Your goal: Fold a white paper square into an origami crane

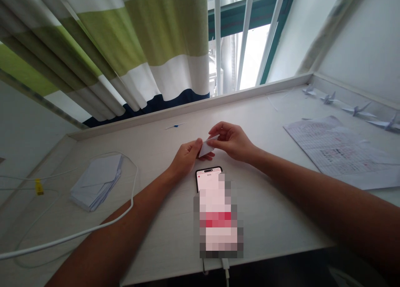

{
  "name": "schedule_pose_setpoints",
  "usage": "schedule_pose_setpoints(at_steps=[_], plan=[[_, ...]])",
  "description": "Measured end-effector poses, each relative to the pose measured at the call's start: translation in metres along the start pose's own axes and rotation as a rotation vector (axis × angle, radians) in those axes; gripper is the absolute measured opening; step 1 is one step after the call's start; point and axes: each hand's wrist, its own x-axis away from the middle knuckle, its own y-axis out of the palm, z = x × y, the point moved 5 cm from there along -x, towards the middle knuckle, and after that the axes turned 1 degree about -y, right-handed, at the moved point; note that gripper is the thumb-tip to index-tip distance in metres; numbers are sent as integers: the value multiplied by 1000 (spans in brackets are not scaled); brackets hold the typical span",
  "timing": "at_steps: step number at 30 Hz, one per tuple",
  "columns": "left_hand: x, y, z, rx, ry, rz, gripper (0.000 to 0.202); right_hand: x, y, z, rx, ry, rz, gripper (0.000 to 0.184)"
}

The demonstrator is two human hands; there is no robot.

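A small folded piece of white paper (207, 147) is held up between both hands above the middle of the desk. My left hand (187, 153) pinches its left edge, thumb on top and fingers behind it. My right hand (231, 140) grips the upper right part between thumb and curled fingers. Just below the hands lies a phone (208, 183) with its screen lit; most of it is blurred out by blocks. The back of the paper is hidden from me.
Left on the desk (162, 245), a stack of white paper (100, 178) lies beside a looping white cable (134, 187) with a yellow tag (38, 187). Written sheets (343, 153) lie right. Several folded paper cranes (356, 110) line the right edge. A small blue-and-white item (176, 126) lies behind my hands.
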Motion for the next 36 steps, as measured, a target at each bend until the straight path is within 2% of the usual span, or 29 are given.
schedule_pose_setpoints(at_steps=[8,11,16,22,28,33,36], plan=[[3,0,3,-110,27,5,51,2,3,-2,-12,67,-19,33],[3,0,3,-132,27,30,50,0,-1,-2,60,63,0,33],[3,0,4,-133,39,50,48,0,1,4,224,133,-52,41],[3,1,7,-80,28,24,52,2,1,3,191,102,-55,49],[6,1,9,-174,85,27,49,3,3,0,176,107,-102,52],[3,0,6,4,52,48,49,2,3,-4,152,81,-108,48],[2,-1,6,89,42,39,58,2,1,-5,159,76,-85,47]])
